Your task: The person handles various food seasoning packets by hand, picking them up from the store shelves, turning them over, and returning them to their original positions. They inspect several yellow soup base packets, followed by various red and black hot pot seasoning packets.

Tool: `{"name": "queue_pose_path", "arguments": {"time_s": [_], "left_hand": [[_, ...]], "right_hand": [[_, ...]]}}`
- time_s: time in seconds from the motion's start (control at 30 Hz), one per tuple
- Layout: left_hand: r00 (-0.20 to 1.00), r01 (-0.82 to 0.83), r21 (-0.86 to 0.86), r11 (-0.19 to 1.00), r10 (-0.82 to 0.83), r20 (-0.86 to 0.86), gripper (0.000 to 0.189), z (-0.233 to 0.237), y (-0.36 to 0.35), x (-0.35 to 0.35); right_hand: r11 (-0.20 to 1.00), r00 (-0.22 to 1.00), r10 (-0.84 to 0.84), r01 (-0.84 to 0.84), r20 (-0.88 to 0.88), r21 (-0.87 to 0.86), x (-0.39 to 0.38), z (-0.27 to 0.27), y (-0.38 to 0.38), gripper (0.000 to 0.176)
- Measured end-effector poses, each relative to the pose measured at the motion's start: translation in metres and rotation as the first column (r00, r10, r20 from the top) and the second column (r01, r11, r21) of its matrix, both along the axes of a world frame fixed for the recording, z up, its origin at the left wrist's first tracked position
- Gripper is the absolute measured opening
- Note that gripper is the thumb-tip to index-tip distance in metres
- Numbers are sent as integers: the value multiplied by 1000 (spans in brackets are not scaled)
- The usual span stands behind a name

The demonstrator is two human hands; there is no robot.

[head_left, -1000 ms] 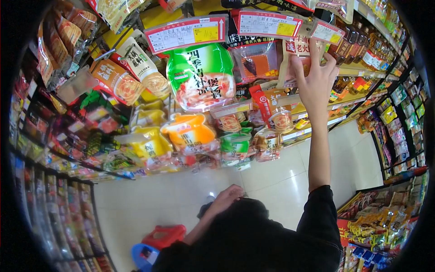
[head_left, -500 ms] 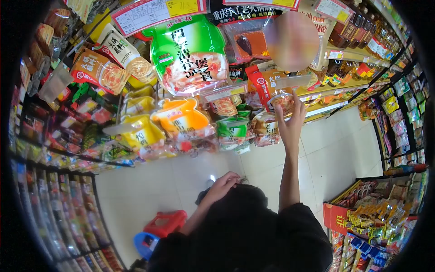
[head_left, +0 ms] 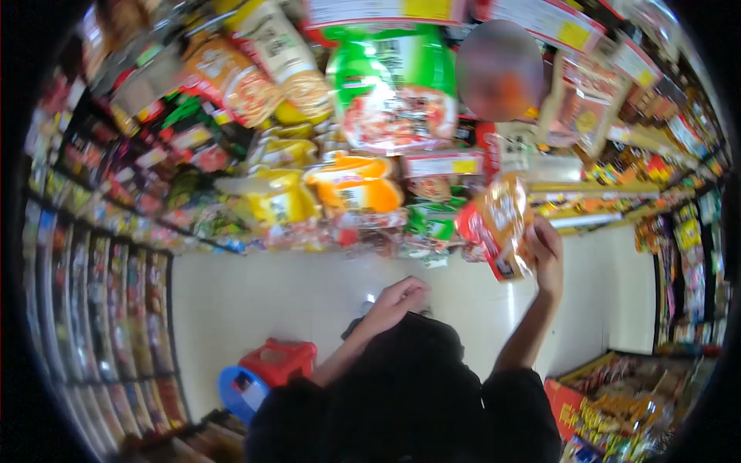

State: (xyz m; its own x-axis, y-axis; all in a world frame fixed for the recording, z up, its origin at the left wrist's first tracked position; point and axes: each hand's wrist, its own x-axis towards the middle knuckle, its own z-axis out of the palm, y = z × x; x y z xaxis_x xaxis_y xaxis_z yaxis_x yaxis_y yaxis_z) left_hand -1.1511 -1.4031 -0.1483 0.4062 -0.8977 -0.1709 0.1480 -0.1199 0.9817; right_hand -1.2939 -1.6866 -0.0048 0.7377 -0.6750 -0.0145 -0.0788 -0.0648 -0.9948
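My right hand (head_left: 546,251) is closed on the edge of an orange and red seasoning packet (head_left: 502,228), which hangs tilted in front of the shelf, off its hook. Behind it a paler packet (head_left: 512,144) shows on the rack, beside a clear tag holder (head_left: 554,168). My left hand (head_left: 392,303) is held in front of my body above the floor, its fingers curled together with nothing visible in them. Nearest the held packet on the shelf are green packets (head_left: 432,220) and an orange-topped packet (head_left: 355,185).
A large green and white packet (head_left: 394,89) hangs at the top centre, with yellow packets (head_left: 282,197) lower left. On the floor (head_left: 231,301) stand a red stool (head_left: 282,361) and a blue round item (head_left: 243,392). A stocked bin (head_left: 633,397) stands at lower right.
My right hand has pulled the orange and red packet off the rack, bringing it down and towards me. The view has shifted, and my left hand's fingers look more curled.
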Motion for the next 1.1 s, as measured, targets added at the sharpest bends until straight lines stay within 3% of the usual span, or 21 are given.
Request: {"name": "queue_pose_path", "arguments": {"time_s": [0.03, 0.07, 0.1, 0.17, 0.23, 0.27, 0.33, 0.4, 0.5, 0.53, 0.57, 0.6, 0.63, 0.67, 0.73, 0.77, 0.8, 0.87, 1.1], "left_hand": [[999, -38, -25, 999, 37, -31, 23, 13, -4, 3], [995, -78, -51, 996, 75, -59, 22, 26, -5, 7], [986, -142, -113, 983, 131, -98, 23, 38, -5, 11], [959, -255, -243, 936, 213, -188, 23, 63, -4, 13], [930, -229, -179, 957, 269, 250, 25, 101, 8, 11], [853, -222, -131, 966, 257, 453, 26, 117, 13, 8], [828, -370, -119, 921, 385, 408, 24, 128, 26, 5], [802, -479, -135, 867, 495, 335, 19, 132, 45, 10], [784, -551, -157, 819, 573, 239, 14, 161, 84, 51], [692, -622, -268, 736, 676, 251, 12, 180, 91, 68], [558, -556, -415, 720, 694, 455, 16, 200, 101, 97], [592, -576, -492, 653, 748, 299, 27, 234, 100, 113], [618, -601, -384, 701, 712, 333, 36, 258, 111, 135], [512, -472, -510, 719, 695, 505, 39, 278, 107, 160], [490, -379, -495, 782, 623, 610, 37, 306, 104, 203], [527, -391, -491, 778, 627, 574, 32, 313, 102, 221], [662, -445, -428, 787, 611, 435, 29, 325, 101, 228], [700, -441, -482, 757, 626, 343, 26, 330, 97, 254], [598, -284, -742, 607, 717, 358, 24, 333, 80, 305]], "right_hand": [[995, 994, 77, -72, -83, 62, -9, -1, 3, 7], [986, 984, 153, -158, -89, -51, -9, -1, 14, 16], [977, 976, 209, -211, -65, -27, -12, -6, 20, 16], [966, 946, 259, -251, -194, 63, -19, -20, 38, 2], [935, 927, 354, -354, -125, 22, -12, -26, 69, 11], [913, 918, 387, -395, -86, -105, -6, -39, 82, 11], [842, 858, 506, -514, -91, -163, 18, -19, 119, 10], [808, 854, 503, -520, -136, -276, 36, -6, 147, 15], [792, 832, 553, -512, 36, -334, 57, 16, 165, 23], [807, 855, 514, -455, 68, -376, 60, 14, 164, 25], [818, 874, 476, -397, 103, -417, 63, 8, 160, 27], [825, 888, 438, -336, 139, -454, 66, 2, 157, 30], [857, 887, 435, -356, 155, -372, 67, -3, 154, 33], [860, 882, 447, -379, 147, -342, 67, -8, 152, 33], [860, 871, 473, -423, 132, -286, 67, -20, 149, 34], [861, 875, 472, -433, 102, -268, 66, -27, 150, 34], [863, 879, 470, -441, 74, -248, 63, -35, 151, 33], [873, 888, 459, -448, 13, -194, 57, -51, 154, 34], [910, 911, 404, -409, -80, -67, 40, -77, 164, 38]]}}
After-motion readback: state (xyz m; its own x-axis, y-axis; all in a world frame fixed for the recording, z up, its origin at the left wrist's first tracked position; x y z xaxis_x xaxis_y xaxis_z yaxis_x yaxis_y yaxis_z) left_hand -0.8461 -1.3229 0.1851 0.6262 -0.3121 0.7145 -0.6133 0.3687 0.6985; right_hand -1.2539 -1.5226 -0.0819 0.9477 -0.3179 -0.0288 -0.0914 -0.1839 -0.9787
